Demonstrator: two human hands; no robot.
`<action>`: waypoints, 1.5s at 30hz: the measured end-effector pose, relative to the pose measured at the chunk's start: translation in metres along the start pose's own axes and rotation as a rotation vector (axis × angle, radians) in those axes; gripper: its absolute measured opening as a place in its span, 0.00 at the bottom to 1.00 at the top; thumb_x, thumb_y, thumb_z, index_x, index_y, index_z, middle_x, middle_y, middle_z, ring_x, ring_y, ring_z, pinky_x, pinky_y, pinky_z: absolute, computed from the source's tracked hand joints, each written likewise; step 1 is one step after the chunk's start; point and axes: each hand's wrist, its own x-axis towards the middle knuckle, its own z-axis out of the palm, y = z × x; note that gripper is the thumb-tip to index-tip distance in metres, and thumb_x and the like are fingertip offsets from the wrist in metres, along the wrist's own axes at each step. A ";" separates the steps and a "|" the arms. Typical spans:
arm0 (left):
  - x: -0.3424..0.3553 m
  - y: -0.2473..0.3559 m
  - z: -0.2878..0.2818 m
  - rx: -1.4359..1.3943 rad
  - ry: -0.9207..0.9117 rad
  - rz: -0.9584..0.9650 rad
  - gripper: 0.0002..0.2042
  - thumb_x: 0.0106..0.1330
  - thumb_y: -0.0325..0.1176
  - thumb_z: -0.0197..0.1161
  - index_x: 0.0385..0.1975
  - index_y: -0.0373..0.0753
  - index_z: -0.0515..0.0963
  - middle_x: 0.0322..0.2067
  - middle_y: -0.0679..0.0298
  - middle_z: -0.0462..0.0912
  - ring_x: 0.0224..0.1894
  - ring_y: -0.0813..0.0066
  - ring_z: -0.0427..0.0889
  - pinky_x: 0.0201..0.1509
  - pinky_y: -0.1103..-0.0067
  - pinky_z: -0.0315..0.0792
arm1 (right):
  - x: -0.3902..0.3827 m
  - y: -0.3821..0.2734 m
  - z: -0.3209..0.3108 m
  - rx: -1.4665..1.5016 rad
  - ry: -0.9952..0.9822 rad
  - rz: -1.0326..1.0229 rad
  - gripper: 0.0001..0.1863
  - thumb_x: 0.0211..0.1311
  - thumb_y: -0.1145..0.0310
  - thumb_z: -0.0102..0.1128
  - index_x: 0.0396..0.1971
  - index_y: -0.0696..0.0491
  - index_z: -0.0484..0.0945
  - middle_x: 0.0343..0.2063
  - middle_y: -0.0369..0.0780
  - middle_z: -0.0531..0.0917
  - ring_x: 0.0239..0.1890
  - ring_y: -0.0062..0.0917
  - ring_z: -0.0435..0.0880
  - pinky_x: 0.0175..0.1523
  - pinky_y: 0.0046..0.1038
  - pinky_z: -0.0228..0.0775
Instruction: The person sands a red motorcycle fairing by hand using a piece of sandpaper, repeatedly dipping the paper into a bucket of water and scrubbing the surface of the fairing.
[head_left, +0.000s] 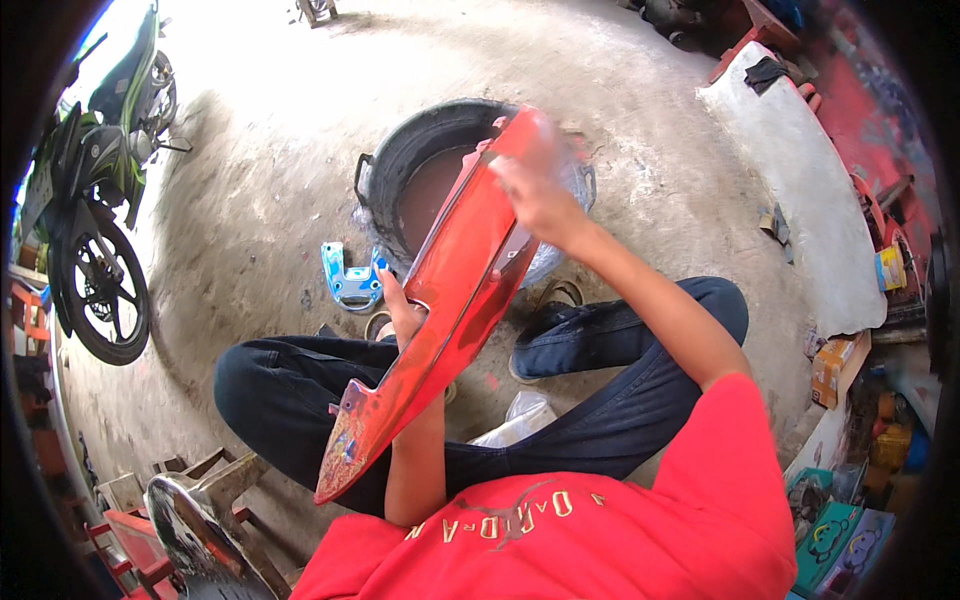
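Red panel [455, 265], long axis diagonal, tapered, pointing to the lower left

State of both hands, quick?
Left hand: closed, holding the red panel.
Right hand: at the panel's far end, blurred; open or closed, can't tell.

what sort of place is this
Likely a repair workshop: a motorcycle stands at left, a black tub of murky liquid sits ahead, and the left hand holds a long red panel.
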 end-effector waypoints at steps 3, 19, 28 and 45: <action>0.003 0.000 -0.002 0.163 -0.032 0.012 0.49 0.69 0.75 0.38 0.71 0.31 0.61 0.66 0.47 0.70 0.66 0.52 0.73 0.72 0.60 0.64 | -0.003 0.006 0.013 -0.126 0.073 -0.175 0.23 0.70 0.72 0.50 0.63 0.59 0.72 0.61 0.51 0.78 0.66 0.46 0.74 0.70 0.39 0.66; -0.008 0.006 -0.032 -0.326 0.194 0.151 0.48 0.69 0.74 0.42 0.70 0.30 0.63 0.66 0.45 0.70 0.63 0.49 0.75 0.70 0.57 0.67 | -0.045 -0.117 0.018 -0.011 -0.162 -0.604 0.27 0.60 0.73 0.58 0.62 0.56 0.74 0.61 0.50 0.78 0.63 0.40 0.79 0.68 0.37 0.69; -0.004 0.004 0.000 -0.154 0.260 0.085 0.43 0.70 0.73 0.40 0.67 0.36 0.68 0.64 0.51 0.73 0.62 0.53 0.75 0.70 0.56 0.66 | -0.037 -0.088 0.020 -0.104 -0.073 -0.413 0.24 0.62 0.71 0.58 0.60 0.55 0.77 0.59 0.50 0.80 0.61 0.41 0.80 0.68 0.40 0.70; -0.008 -0.006 0.009 0.044 0.104 0.088 0.48 0.68 0.77 0.35 0.69 0.36 0.64 0.64 0.50 0.72 0.63 0.56 0.75 0.73 0.55 0.61 | -0.024 -0.063 0.003 -0.284 -0.046 -0.296 0.25 0.61 0.70 0.56 0.59 0.59 0.76 0.58 0.53 0.80 0.61 0.41 0.80 0.67 0.39 0.70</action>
